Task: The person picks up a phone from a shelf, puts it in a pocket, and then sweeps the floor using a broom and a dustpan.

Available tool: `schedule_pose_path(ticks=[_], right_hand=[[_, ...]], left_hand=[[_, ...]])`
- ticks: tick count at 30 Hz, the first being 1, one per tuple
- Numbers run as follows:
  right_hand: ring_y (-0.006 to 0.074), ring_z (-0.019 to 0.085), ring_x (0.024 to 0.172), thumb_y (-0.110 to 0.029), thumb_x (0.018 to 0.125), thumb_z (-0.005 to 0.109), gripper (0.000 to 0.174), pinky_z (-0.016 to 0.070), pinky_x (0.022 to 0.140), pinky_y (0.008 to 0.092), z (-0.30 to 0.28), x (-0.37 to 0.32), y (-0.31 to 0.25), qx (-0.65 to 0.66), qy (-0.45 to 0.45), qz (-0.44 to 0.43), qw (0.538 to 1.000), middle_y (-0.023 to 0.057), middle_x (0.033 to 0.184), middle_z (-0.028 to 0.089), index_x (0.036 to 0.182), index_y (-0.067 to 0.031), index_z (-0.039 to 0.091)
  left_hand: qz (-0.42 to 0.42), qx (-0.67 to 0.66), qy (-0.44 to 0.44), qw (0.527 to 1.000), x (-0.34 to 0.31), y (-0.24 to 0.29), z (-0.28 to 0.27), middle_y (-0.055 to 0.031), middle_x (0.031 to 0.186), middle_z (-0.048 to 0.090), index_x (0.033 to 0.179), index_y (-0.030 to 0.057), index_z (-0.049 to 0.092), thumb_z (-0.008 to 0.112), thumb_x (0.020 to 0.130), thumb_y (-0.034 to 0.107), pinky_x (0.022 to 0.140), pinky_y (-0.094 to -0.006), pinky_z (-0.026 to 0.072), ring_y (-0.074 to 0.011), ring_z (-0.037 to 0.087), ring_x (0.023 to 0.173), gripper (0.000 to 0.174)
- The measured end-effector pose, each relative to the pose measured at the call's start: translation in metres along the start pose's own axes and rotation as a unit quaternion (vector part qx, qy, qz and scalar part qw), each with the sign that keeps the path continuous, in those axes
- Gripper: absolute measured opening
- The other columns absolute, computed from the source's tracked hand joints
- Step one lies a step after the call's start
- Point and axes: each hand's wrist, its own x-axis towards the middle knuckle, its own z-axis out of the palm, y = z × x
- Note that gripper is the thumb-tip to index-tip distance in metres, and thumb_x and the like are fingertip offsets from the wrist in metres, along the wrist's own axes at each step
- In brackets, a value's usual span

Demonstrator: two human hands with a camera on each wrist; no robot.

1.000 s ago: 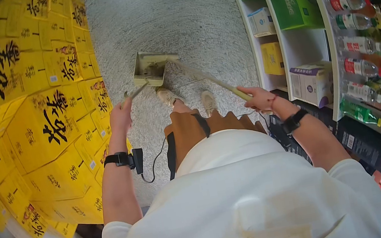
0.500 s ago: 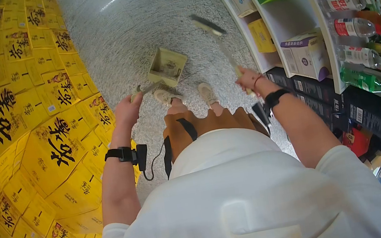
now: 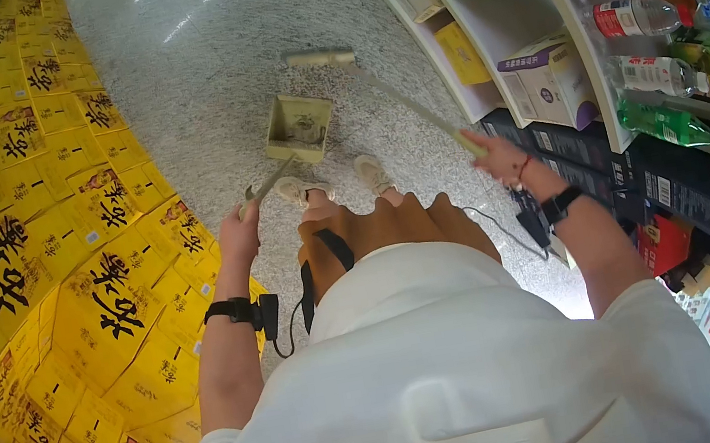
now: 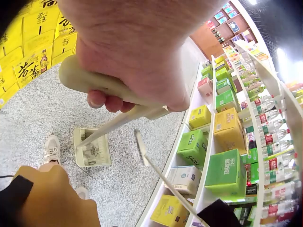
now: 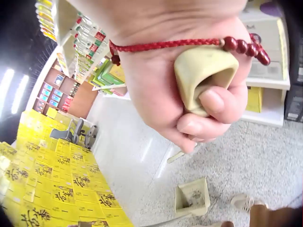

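My left hand [image 3: 238,238] grips the handle of a pale long-handled dustpan [image 3: 294,149]. The pan sits on the floor just beyond my feet, with dark debris inside it. In the left wrist view, fingers curl round the thick handle end [image 4: 78,78]. On the other side, my right hand [image 3: 503,161] holds the upper end of a broom handle [image 3: 416,108]. The broom head [image 3: 318,58] is over the floor beyond the pan, apart from it. In the right wrist view, the hollow handle end [image 5: 206,66] pokes out of my fist.
Stacked yellow cartons [image 3: 44,273] line the left side. To the right runs a white shelf [image 3: 564,8] with boxes and plastic bottles [image 3: 635,17]. Black boxes [image 3: 689,194] stand low beside my right arm. Speckled grey floor [image 3: 201,88] stretches ahead.
The broom head has lifted from the dustpan, swung out to the right, then come back left to beyond the pan. My right hand moved with it; my left hand keeps its grip.
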Motion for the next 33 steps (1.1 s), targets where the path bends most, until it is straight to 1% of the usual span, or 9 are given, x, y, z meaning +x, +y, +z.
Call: schedule_pose_path(ticks=[3,5,8,12,14,17,20,29,33], right_hand=[[0.0104,0.04,0.043,-0.016,0.086,0.058,0.062,0.0349,0.037,0.0284,-0.032,0.051,-0.017,-0.041,0.06,-0.047,0.996,0.001,0.061,0.045,0.142,-0.0305,0.033],[0.0143,0.047,0.046,-0.021,0.086,0.054,0.059,0.0411,0.043,0.0319,-0.05,0.094,-0.027,-0.008,0.061,-0.054,0.997,0.0056,0.062,0.051,0.142,-0.0219,0.034],[0.0181,0.049,0.046,-0.022,0.087,0.049,0.055,0.0419,0.044,0.0341,-0.058,0.11,-0.047,-0.066,0.075,0.002,0.995,0.007,0.06,0.051,0.14,-0.0224,0.033],[0.0167,0.045,0.044,-0.019,0.088,0.051,0.057,0.039,0.039,0.0339,-0.055,0.134,0.055,-0.071,0.091,0.001,0.993,0.0093,0.067,0.051,0.141,-0.0223,0.032],[0.0204,0.052,0.046,-0.019,0.085,0.051,0.061,0.0444,0.041,0.0365,-0.044,0.086,0.078,-0.031,0.084,0.051,0.995,0.0114,0.069,0.058,0.141,-0.0298,0.031],[0.0188,0.051,0.047,-0.02,0.087,0.054,0.06,0.0447,0.042,0.0354,-0.019,0.056,0.152,0.012,0.074,0.067,0.995,0.0095,0.064,0.052,0.142,-0.0296,0.03],[0.019,0.051,0.047,-0.024,0.088,0.052,0.061,0.0434,0.042,0.0351,0.005,0.01,0.174,-0.004,0.059,0.145,0.988,0.0097,0.06,0.052,0.142,-0.0342,0.027],[0.012,0.043,0.044,-0.02,0.087,0.055,0.058,0.0379,0.04,0.0291,-0.01,-0.081,0.19,0.106,0.05,0.127,0.985,0.0027,0.058,0.046,0.14,-0.0304,0.036],[0.0117,0.042,0.045,-0.02,0.087,0.055,0.055,0.0368,0.041,0.0298,-0.035,-0.051,0.199,0.079,0.08,0.059,0.992,0.0007,0.057,0.044,0.139,-0.0296,0.039]], left_hand=[[0.006,-0.004,0.023,1.0,0.005,-0.009,0.007,-0.0036,0.056,0.051,0.098,0.0017,0.063,0.053,0.086,0.045,0.043,-0.0286,0.0394,-0.0133,0.051,0.044,0.045],[0.003,-0.026,0.015,1.0,0.009,-0.014,0.008,-0.0031,0.056,0.051,0.095,0.0019,0.062,0.053,0.086,0.044,0.043,-0.0286,0.0388,-0.0131,0.05,0.043,0.044],[-0.006,-0.034,0.006,0.999,0.004,-0.005,0.013,-0.0018,0.056,0.048,0.088,0.0026,0.061,0.054,0.086,0.043,0.042,-0.0285,0.0373,-0.0123,0.046,0.043,0.041],[0.008,-0.034,0.02,0.999,0.009,-0.014,0.018,-0.002,0.056,0.048,0.085,0.0029,0.06,0.053,0.086,0.044,0.042,-0.0287,0.0368,-0.0124,0.047,0.042,0.042],[0.016,-0.037,0.028,0.999,0.009,-0.016,0.019,-0.0022,0.055,0.048,0.084,0.0029,0.06,0.053,0.087,0.044,0.042,-0.0287,0.0366,-0.0124,0.047,0.042,0.042],[0.024,-0.037,0.018,0.999,0.004,-0.008,0.019,-0.0026,0.053,0.047,0.079,0.0026,0.058,0.052,0.087,0.046,0.041,-0.0295,0.0359,-0.0126,0.046,0.041,0.044],[0.016,-0.029,0.02,0.999,-0.002,-0.002,0.027,-0.0028,0.053,0.047,0.081,0.0026,0.059,0.052,0.086,0.047,0.041,-0.0298,0.0359,-0.0132,0.046,0.04,0.045],[0.024,0.013,0.041,0.999,-0.027,-0.005,0.064,-0.0034,0.054,0.05,0.084,0.0024,0.06,0.053,0.085,0.048,0.042,-0.03,0.0401,-0.0142,0.05,0.042,0.046],[0.025,-0.017,0.032,0.999,-0.04,-0.013,0.075,-0.004,0.054,0.05,0.086,0.0027,0.06,0.053,0.086,0.047,0.043,-0.0296,0.0413,-0.0143,0.051,0.043,0.044]])
